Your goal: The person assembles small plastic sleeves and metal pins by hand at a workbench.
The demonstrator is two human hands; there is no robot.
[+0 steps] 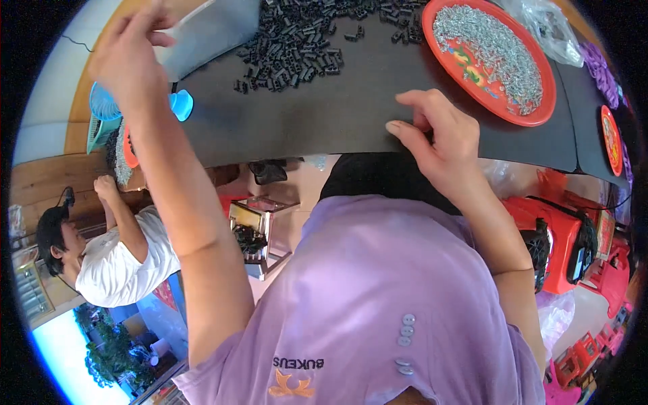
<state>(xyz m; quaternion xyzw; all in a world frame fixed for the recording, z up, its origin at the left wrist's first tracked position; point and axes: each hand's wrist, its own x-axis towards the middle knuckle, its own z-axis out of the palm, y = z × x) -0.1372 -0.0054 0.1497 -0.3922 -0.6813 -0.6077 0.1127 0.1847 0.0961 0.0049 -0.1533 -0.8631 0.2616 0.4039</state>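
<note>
Your worktop (324, 125) kept loose parts within easy reach.
The black plastic parts (290, 57) lay heaped back from its near edge, seemingly leaving you working room; the red tray (548, 94) sat toward its right edge, near your right hand (449, 131), whose thumb and forefinger stood apart, nothing visible between. Your left hand (128, 61) was raised by the grey panel (212, 40) toward the left edge, its fingers too blurred to tell. The tray's rim probably corralled the small metal pieces (493, 50).
</note>
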